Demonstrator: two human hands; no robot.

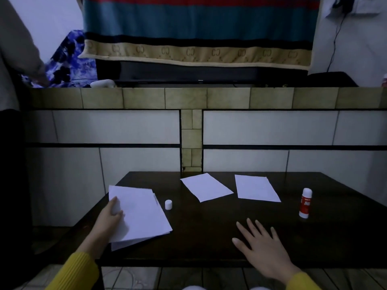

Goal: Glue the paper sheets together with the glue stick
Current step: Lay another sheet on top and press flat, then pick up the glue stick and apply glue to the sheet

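Two loose paper sheets lie flat on the dark surface, well beyond the right hand and side by side without touching. From the head view, that right hand is spread flat with fingers straight and apart, palm down over the bare wood, holding nothing. Off past its little-finger side the glue stick stands upright, red and white, apart from the hand and from the nearer sheet. The left hand grips the near left edge of a paper stack, thumb on top and fingers curled under the edge, so that corner looks lifted a little; the sheets in the stack sit slightly fanned. Just beyond the stack's far right corner, away from the left hand, stands a small white cap, upright on the surface. Yellow sleeves cover both wrists
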